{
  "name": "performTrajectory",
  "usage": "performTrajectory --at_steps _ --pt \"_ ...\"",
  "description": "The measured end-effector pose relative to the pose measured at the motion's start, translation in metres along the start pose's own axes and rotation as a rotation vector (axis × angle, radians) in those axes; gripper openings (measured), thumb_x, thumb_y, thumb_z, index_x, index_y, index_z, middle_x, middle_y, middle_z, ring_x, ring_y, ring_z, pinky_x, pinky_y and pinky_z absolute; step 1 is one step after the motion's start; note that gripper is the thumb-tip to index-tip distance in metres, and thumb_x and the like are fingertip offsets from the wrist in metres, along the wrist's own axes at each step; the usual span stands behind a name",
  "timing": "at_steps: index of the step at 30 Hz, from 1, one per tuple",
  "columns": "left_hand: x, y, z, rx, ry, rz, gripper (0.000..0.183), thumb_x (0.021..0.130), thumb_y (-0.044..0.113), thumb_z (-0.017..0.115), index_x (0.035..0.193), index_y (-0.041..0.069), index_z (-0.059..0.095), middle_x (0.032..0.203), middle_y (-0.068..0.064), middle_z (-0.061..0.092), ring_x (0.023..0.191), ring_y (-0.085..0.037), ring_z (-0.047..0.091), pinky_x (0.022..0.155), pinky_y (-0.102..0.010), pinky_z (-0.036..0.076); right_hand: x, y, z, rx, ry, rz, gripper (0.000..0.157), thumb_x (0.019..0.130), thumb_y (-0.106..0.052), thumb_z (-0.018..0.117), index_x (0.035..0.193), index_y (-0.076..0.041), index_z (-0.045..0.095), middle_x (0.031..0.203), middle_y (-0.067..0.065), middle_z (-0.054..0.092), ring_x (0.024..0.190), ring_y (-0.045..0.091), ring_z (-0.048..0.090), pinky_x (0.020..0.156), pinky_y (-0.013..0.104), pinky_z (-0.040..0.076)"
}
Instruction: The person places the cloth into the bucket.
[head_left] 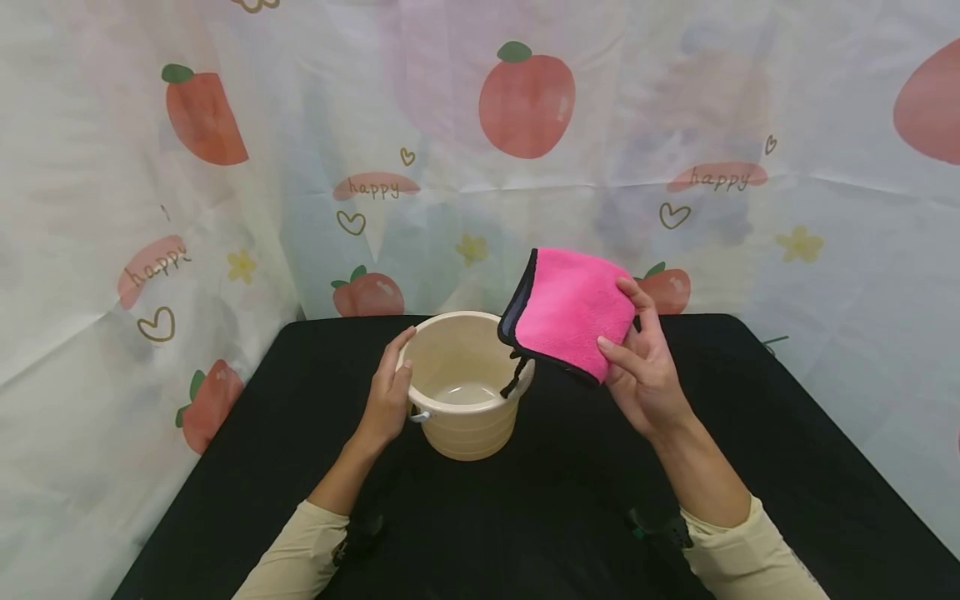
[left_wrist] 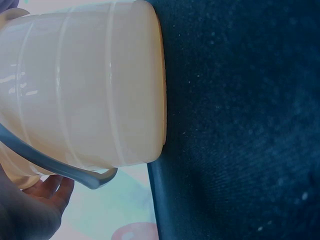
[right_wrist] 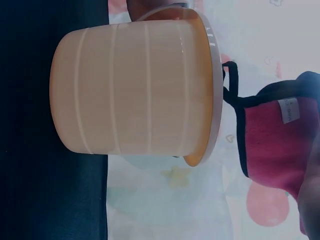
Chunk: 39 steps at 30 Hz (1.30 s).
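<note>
A cream plastic bucket (head_left: 467, 433) stands upright on the black table, its inside visible from above. My left hand (head_left: 386, 400) grips its left rim, and the bucket's handle (left_wrist: 75, 172) hangs down beside that hand in the left wrist view. With thumb and fingers, my right hand (head_left: 641, 371) pinches a folded pink cloth (head_left: 573, 312) by its right side. The cloth has black edging and a grey underside, and it is held up at the bucket's right rim. A black loop (right_wrist: 231, 80) dangles from its corner, and a small white label (right_wrist: 288, 110) shows on it.
The black table (head_left: 517, 525) reaches back to a hanging white curtain (head_left: 600, 108) printed with fruit, hearts and writing. The curtain also runs along the left and right sides. A small green strand (head_left: 776, 339) shows at the table's right edge.
</note>
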<state>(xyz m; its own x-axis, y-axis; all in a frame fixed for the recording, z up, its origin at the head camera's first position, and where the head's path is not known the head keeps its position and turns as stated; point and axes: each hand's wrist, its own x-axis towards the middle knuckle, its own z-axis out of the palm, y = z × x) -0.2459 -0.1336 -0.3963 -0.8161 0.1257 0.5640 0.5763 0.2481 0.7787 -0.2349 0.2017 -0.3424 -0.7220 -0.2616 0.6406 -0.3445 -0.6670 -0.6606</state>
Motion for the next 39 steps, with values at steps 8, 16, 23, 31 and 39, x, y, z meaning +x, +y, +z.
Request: performTrajectory --at_steps 8,16,23,31,39 --pt "0.000 -0.011 0.002 0.001 0.006 0.000 0.051 0.104 0.003 0.037 0.153 -0.012 0.035 0.157 -0.031 0.035 0.141 -0.045 0.037 0.113 -0.059 0.030 -0.002 0.004 0.001 -0.064 0.000 0.055 0.073 0.099 0.018 0.037 0.161 -0.013 0.014 0.160 0.013 0.020 0.132 0.024 0.042 0.095 0.033 0.053" --pt "0.001 -0.001 0.003 0.000 0.010 0.001 0.050 0.103 0.000 0.036 0.151 -0.015 0.035 0.155 -0.034 0.035 0.141 -0.047 0.037 0.113 -0.058 0.030 -0.003 0.005 0.001 -0.100 -0.002 0.117 0.072 0.100 0.016 0.040 0.162 -0.011 0.015 0.154 0.014 0.025 0.127 0.023 0.044 0.092 0.031 0.054" --pt "0.000 -0.002 0.002 0.002 0.010 -0.002 0.050 0.103 -0.001 0.037 0.151 -0.015 0.035 0.155 -0.034 0.035 0.141 -0.047 0.037 0.113 -0.059 0.030 -0.002 0.005 0.001 -0.153 -0.007 0.164 0.069 0.101 0.014 0.042 0.161 -0.009 0.017 0.152 0.017 0.027 0.129 0.024 0.043 0.094 0.032 0.053" --pt "0.000 -0.001 0.002 0.003 0.011 -0.004 0.050 0.103 0.000 0.036 0.151 -0.015 0.035 0.155 -0.034 0.036 0.141 -0.046 0.037 0.113 -0.058 0.030 -0.003 0.006 0.001 -0.196 0.019 0.224 0.066 0.103 0.011 0.044 0.161 -0.009 0.019 0.153 0.018 0.026 0.129 0.025 0.044 0.094 0.033 0.053" --pt "0.003 -0.032 0.004 0.007 0.021 0.006 0.051 0.104 0.000 0.036 0.153 -0.012 0.033 0.156 -0.032 0.034 0.142 -0.045 0.036 0.113 -0.059 0.029 -0.003 0.010 0.000 -0.192 0.019 0.256 0.065 0.105 0.009 0.043 0.163 -0.010 0.021 0.153 0.018 0.028 0.127 0.023 0.046 0.095 0.032 0.053"
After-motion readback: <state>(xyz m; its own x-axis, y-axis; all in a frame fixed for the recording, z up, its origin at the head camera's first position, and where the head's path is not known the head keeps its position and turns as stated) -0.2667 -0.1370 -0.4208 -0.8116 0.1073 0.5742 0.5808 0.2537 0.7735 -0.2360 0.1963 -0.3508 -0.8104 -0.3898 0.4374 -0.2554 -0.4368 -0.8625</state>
